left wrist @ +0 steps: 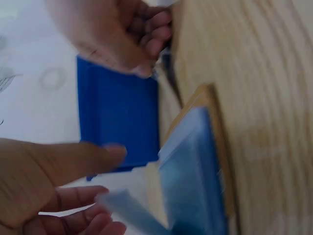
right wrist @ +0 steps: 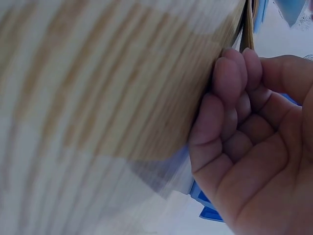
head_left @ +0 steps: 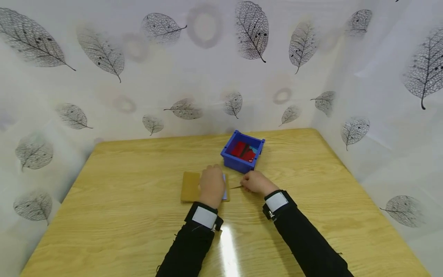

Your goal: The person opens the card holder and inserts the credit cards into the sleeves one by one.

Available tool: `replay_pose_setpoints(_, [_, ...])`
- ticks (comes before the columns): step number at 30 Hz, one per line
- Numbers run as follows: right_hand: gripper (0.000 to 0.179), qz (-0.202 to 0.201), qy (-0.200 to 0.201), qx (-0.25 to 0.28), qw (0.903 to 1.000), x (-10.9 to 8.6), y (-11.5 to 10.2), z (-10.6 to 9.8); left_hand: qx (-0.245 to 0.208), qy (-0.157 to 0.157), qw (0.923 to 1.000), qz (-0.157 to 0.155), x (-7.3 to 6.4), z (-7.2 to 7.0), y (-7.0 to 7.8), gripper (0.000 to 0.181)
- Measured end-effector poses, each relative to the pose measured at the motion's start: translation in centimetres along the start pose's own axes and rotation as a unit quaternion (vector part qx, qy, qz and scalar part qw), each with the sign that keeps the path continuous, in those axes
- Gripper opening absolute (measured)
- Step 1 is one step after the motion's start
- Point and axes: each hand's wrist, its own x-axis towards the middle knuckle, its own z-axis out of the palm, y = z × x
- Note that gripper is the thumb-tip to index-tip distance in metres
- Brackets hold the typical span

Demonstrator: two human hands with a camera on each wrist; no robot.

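A small tan-covered booklet (head_left: 190,186) lies spread on the wooden table, with clear bluish plastic sleeves (left wrist: 188,166) inside. Over its sleeves is my left hand (head_left: 212,186). In the left wrist view its thumb stands apart from the loosely bent fingers, and a raised translucent sleeve (left wrist: 129,210) leans against those fingers. Just right of the booklet, my right hand (head_left: 255,182) pinches a thin flat piece (head_left: 237,187), seen edge-on, between thumb and fingertips. It looks brownish in the right wrist view; its face is hidden.
A blue plastic box (head_left: 238,163) stands behind the hands, holding flat red, dark and teal pieces (head_left: 245,151). The wooden table (head_left: 131,215) meets a pale leaf-printed curtain (head_left: 207,77) at its back and sides.
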Motion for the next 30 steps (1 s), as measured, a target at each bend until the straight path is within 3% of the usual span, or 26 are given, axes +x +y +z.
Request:
replay_pose_setpoints(6, [0.035, 0.010, 0.006, -0.006, 0.9999, 0.2, -0.4, 0.2, 0.002, 0.017, 0.9999, 0.001, 0.1, 0.3, -0.2, 0.005])
replay_pose_setpoints(10, [0.034, 0.006, 0.007, -0.001, 1.0000, 0.1, -0.5, 0.3, -0.023, 0.051, 0.9984, -0.006, -0.1, -1.1, -2.9, 0.004])
replay_pose_setpoints(13, [0.033, 0.000, 0.006, 0.008, 1.0000, 0.0, -0.3, 0.2, -0.073, 0.069, 0.9934, -0.055, -0.6, -1.8, -5.9, 0.007])
replay_pose_setpoints(16, [0.033, 0.003, 0.009, 0.003, 0.9999, -0.2, -0.1, 0.0, -0.111, 0.048, 0.9836, -0.134, -1.1, -1.6, -8.4, 0.013])
replay_pose_setpoints(19, [0.034, 0.012, 0.011, -0.005, 0.9999, -0.2, -0.1, -0.1, -0.129, 0.016, 0.9741, -0.185, -1.6, -0.9, -9.9, 0.017])
replay_pose_setpoints(22, [0.034, 0.013, 0.010, -0.006, 0.9999, -0.3, 0.0, -0.1, -0.134, 0.002, 0.9704, -0.201, -1.7, -0.4, -10.5, 0.017])
replay_pose_setpoints(26, [0.034, 0.009, 0.003, 0.000, 1.0000, -0.2, -0.1, 0.0, -0.128, 0.004, 0.9710, -0.202, -1.7, -0.4, -10.6, 0.016])
replay_pose_setpoints(30, [0.034, 0.010, 0.000, 0.004, 0.9999, 0.0, -0.3, 0.1, -0.123, 0.026, 0.9762, -0.176, -1.5, -0.7, -9.3, 0.015])
